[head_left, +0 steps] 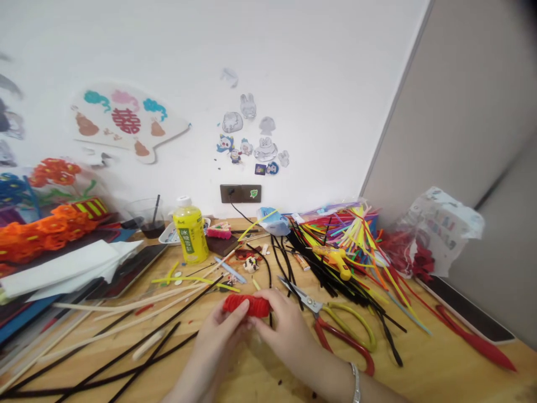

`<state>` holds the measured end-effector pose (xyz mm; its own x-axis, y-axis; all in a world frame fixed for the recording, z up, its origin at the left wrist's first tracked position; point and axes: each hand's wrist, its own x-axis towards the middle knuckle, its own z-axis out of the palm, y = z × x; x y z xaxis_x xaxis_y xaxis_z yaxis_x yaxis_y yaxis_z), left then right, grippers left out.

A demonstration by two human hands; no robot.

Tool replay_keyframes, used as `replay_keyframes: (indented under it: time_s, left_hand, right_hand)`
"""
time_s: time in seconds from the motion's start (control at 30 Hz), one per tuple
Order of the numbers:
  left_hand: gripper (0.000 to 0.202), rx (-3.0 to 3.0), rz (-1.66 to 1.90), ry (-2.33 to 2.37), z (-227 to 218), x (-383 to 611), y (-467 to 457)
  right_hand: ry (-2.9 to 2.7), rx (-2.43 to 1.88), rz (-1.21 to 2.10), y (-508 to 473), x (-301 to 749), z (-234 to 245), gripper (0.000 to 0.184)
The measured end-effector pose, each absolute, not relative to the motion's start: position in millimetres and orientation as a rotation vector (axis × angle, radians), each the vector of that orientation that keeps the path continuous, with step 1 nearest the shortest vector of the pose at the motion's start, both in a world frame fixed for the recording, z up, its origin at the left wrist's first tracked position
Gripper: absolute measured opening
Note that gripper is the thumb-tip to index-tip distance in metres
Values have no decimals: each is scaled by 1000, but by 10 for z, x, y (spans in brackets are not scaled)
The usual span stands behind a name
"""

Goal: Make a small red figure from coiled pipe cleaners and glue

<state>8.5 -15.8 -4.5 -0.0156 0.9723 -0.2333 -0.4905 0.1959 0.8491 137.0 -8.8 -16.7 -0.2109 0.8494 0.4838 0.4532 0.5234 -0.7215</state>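
bundle: red pipe-cleaner bundle (pixel 246 305), held in the air crosswise, long axis going left to right, near the front edge of the wooden table (pixel 419 358)
left hand (pixel 217 334): fingers closed around the bundle's left end
right hand (pixel 282 326): grasping its right end, nearer to the scissors (pixel 312 305)

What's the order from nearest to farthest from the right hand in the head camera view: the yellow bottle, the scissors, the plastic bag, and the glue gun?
1. The scissors lie just right of the right hand.
2. The glue gun sits farther back, to the right.
3. The yellow bottle stands back left, near the wall.
4. The plastic bag is at the far right.
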Motion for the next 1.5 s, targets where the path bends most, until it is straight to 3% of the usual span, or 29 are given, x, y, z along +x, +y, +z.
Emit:
replay_keyframes:
  time_s: [0.17, 0.43, 0.57, 0.7, 0.8, 1.3, 1.5]
  left_hand:
    - [23, 680, 1197, 953, 15, 25, -131]
    - [28, 853, 1177, 991, 63, -12, -110]
    - [31, 819, 1131, 978, 79, -17, -129]
    - [30, 753, 1120, 953, 80, 11, -153]
    - [27, 720, 1119, 903, 75, 39, -179]
    - [27, 810, 1195, 759, 33, 132, -228]
    - [27, 972, 1295, 903, -25, 144, -265]
  right_hand:
    - [-1814, -1064, 612, -73, 1395, -173, 29]
    - [-1790, -1057, 540, -64, 1455, -238, 39]
    - [-1833, -994, 251, -64, 1504, -268, 34]
    - [-1808, -957, -181, -91, 1532, -268, 16]
    - [-1805, -940, -306, -126, 1519, -240, 6]
    - [-1718, -1000, -72, -228, 1382, -154, 14]
    - [-1705, -989, -85, -218, 1364, -132, 15]
